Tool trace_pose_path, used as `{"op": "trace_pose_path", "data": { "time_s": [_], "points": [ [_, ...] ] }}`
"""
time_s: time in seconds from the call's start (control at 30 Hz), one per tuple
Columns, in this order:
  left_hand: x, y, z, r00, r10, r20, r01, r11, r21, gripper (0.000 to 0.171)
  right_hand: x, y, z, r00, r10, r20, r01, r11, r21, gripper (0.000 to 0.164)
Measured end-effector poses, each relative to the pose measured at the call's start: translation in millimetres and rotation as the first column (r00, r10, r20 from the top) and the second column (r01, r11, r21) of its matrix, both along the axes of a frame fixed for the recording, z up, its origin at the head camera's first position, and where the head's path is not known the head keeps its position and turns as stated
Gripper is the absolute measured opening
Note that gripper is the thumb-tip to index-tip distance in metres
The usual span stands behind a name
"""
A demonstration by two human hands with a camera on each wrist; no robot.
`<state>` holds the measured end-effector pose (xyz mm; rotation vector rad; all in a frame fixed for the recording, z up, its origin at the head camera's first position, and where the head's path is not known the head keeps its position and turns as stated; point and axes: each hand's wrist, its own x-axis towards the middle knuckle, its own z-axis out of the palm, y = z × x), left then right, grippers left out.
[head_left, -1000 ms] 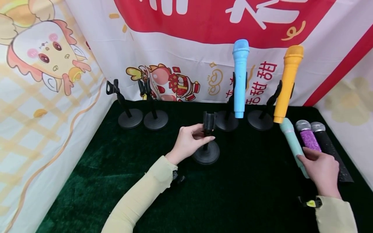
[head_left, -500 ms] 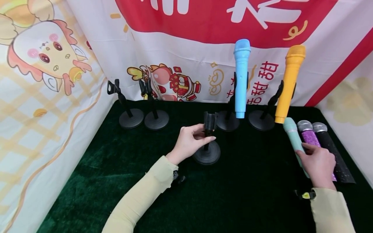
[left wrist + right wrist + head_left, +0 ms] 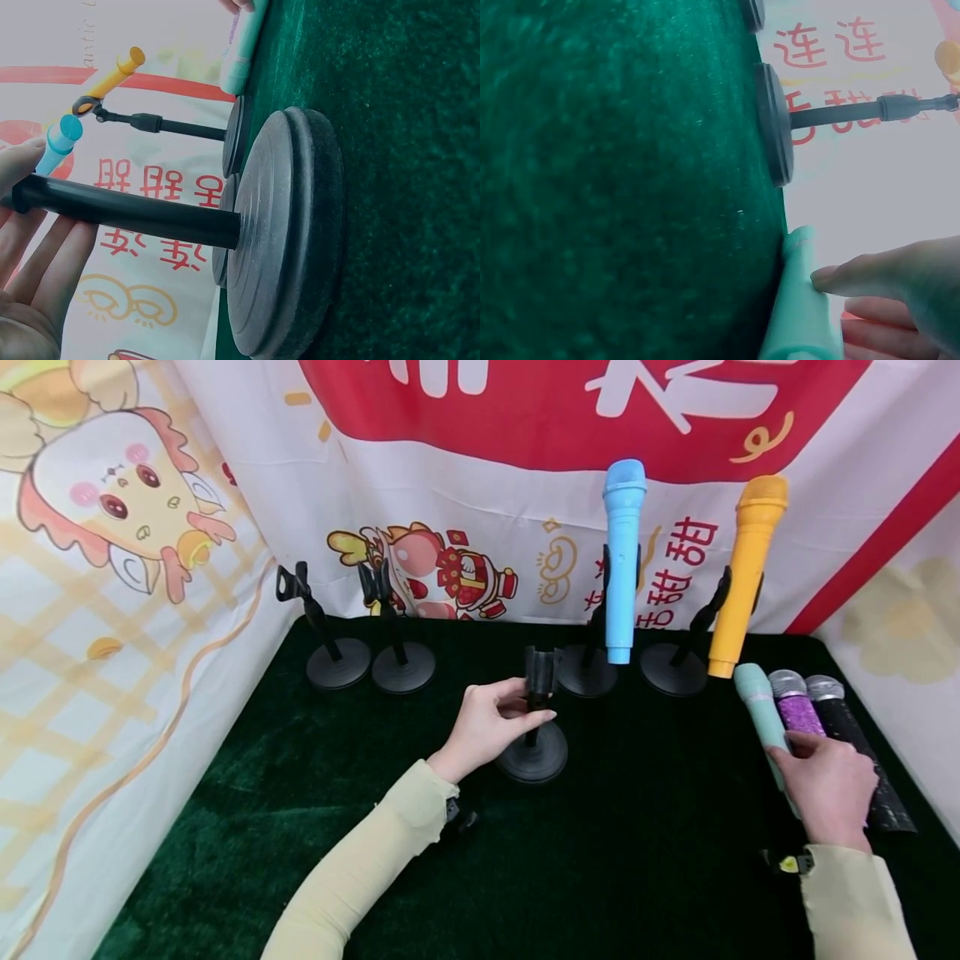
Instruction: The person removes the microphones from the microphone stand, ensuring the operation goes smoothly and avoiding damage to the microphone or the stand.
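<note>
Fingers and thumb of the right hand (image 3: 828,789) are pinched on the mint microphone (image 3: 765,718), and a pale, smooth thing it is: plain barrel, matching head, a thin ring round the neck, lying aslant on the right of the green cloth (image 3: 637,860), head towards the back! Over to the left hand (image 3: 483,727), thumb and fingertips clamped round the pole of a black stand (image 3: 534,762), just under its clip; that stand is upright, its round base planted flat. Close by the mint one, side by side, lie the purple microphone (image 3: 800,714), all glitter, and the black microphone (image 3: 843,722), speckled along its barrel, both with silver heads. Beneath it all the cloth looks velvety, dark, with lighter streaks. On to the back row: the blue microphone (image 3: 622,568) and the orange microphone (image 3: 750,577), each head up in its own small stand (image 3: 672,670), and well to the left two more black stands (image 3: 403,668), near each other. Behind them hangs a white backdrop (image 3: 480,493), big red panel above, cartoon and red characters lower down; at the left, a side sheet (image 3: 75,677) carries yellow checks and a pink-cheeked creature.
</note>
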<state>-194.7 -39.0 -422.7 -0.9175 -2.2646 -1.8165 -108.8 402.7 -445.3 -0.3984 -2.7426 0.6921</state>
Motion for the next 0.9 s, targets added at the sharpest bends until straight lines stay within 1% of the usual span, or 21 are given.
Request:
{"op": "trace_pose_path", "data": {
  "time_s": [0.13,0.37,0.5,0.6,0.67,0.77,0.9],
  "points": [
    [0.1,0.1,0.2,1.000,-0.001,-0.002,0.001,1.000,0.003,0.028,1.3,-5.5,6.2,0.999,-0.012,-0.041,0.011,1.000,-0.017,0.049],
    [-0.3,0.2,-0.3,1.000,-0.003,-0.011,0.003,1.000,0.003,0.029,-0.5,-24.8,26.0,0.995,-0.015,-0.098,0.009,0.998,-0.057,0.053],
    [-1.2,0.1,-0.8,1.000,-0.011,-0.013,0.011,1.000,0.008,0.029,-4.6,-38.7,33.1,0.994,-0.023,-0.105,0.013,0.995,-0.099,0.056],
    [-1.4,0.0,-0.6,1.000,-0.014,-0.007,0.014,1.000,0.011,0.028,-9.5,-48.9,34.9,0.994,-0.019,-0.106,0.003,0.989,-0.146,0.058],
    [-1.3,0.0,-0.4,1.000,-0.014,0.000,0.014,1.000,0.010,0.028,-13.4,-56.1,34.4,0.992,-0.009,-0.123,-0.013,0.984,-0.178,0.057],
    [-0.9,-0.1,-0.2,1.000,-0.008,0.008,0.008,1.000,0.005,0.028,-19.7,-66.5,32.9,0.989,0.012,-0.145,-0.045,0.973,-0.224,0.055],
    [-1.5,0.0,-0.9,1.000,-0.002,0.004,0.002,1.000,0.001,0.027,-28.5,-79.1,31.5,0.987,0.020,-0.157,-0.064,0.956,-0.285,0.054]
  ]
}}
